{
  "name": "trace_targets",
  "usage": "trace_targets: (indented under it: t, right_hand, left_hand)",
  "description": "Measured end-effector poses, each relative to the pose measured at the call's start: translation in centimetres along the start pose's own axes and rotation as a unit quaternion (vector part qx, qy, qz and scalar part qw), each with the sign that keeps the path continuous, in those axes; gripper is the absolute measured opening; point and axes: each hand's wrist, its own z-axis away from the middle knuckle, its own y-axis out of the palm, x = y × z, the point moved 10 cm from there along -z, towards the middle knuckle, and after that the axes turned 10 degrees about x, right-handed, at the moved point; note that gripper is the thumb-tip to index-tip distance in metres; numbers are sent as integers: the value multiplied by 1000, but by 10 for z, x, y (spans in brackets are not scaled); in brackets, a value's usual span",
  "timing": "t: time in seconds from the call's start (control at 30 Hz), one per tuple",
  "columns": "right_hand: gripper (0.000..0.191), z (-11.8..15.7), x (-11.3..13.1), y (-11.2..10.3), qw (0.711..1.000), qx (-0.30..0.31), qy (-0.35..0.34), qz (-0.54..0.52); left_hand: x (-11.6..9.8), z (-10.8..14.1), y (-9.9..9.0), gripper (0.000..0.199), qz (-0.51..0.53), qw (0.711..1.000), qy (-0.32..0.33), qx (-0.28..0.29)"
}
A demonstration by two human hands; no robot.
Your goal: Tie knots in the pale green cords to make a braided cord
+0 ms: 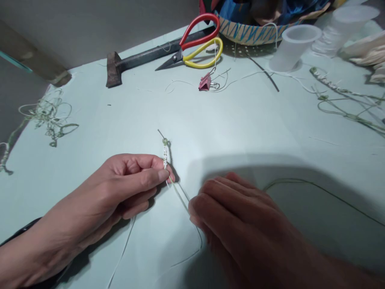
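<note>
My left hand (132, 184) pinches a short braided cord (165, 154), green and white, between thumb and forefinger. The braid stands up past the fingertips, with a green knot and a thin dark end at its top. From below the pinch, green strings (179, 193) run down to the right into my right hand (231, 216), whose fingers are closed on them. Longer green strands (319, 184) come out behind the right hand toward the right edge. A white string (124, 245) hangs from under my left hand toward the front edge. The right fingertips are partly hidden.
At the back lie a hammer (144, 60), red-and-yellow-handled scissors (192, 48) and a pink binder clip (205, 82). White spools (290, 52) stand beside a woven basket (246, 34). Tangled cords (49, 114) lie at left, and more braided cords (345, 90) at right.
</note>
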Motion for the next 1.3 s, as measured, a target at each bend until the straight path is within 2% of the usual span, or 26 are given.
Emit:
trace_targets:
  t: [0.1, 0.3, 0.43, 0.63, 0.73, 0.93, 1.0, 1.17, 1.23, 1.3]
  right_hand:
    - [31, 0, 2, -2, 1000, 2, -10, 10]
    - [34, -1, 4, -2, 999, -6, -28, 34]
    - [33, -1, 5, 2, 998, -13, -56, 29]
    - [33, 1, 0, 1, 999, 20, -10, 37]
    - [31, 2, 1, 1, 999, 26, 0, 34]
    - [32, 1, 0, 11, 997, 53, 18, 46]
    - [31, 1, 0, 4, 997, 35, 22, 66]
    - [21, -1, 16, -27, 986, -74, 24, 148]
    - [17, -6, 26, -21, 980, -66, 2, 186]
    - [20, -12, 32, -3, 974, -28, -16, 223]
  left_hand:
    - [6, 0, 4, 35, 23, 999, -19, 15]
    - [10, 1, -5, 45, -5, 1000, -9, -29]
    - [8, 0, -3, 47, -6, 1000, 1, -27]
    - [-2, -4, 7, 29, 69, 997, 9, 20]
    - [-7, -5, 11, 32, 93, 994, 22, 49]
    - [-1, -1, 9, 29, 50, 998, 8, 39]
    - [0, 0, 9, 30, 46, 998, 11, 35]
    - [-2, 0, 10, 30, 68, 997, 30, 35]
    - [-4, -2, 13, 31, 81, 994, 40, 53]
    - [-5, -5, 14, 29, 93, 992, 51, 64]
